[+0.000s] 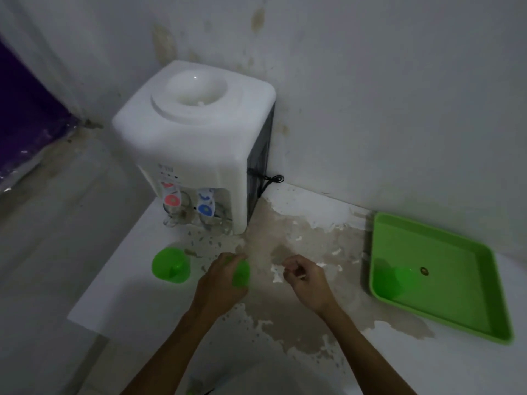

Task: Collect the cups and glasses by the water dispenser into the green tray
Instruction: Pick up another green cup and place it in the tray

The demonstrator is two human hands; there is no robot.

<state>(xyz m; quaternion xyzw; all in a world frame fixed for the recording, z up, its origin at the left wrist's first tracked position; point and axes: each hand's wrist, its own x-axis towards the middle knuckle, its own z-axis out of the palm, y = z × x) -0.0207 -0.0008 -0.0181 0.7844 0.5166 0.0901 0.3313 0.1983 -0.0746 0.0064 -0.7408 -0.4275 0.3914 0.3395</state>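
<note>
**One green cup in my left hand, a second waiting beside it**

My left hand [221,280] is wrapped around a green cup [241,273], fingers closed over its side so that only part of the cup shows past my knuckles. It sits low over the tabletop [137,297], just in front of the water dispenser [194,132]. Whether the cup is lifted or touching the surface I cannot tell.

A second green cup [171,265] stands upright just to the left of that hand, apart from it, mouth up.

My right hand [306,280] is near the left one but not touching it. Its fingers are loosely curled inward; something small and pale shows at the fingertips, too blurred to name, so I cannot tell if it has hold of anything.

Under the dispenser's red tap [172,198] and blue tap [206,208] stand clear glasses [178,212], hard to count through the blur.

The green tray [467,323] lies flat well off to the right, close to the wall [399,109]. Inside it, near its left edge, is a translucent green shape I cannot make out clearly.

The tabletop between dispenser and tray is stained and peeling.
</note>
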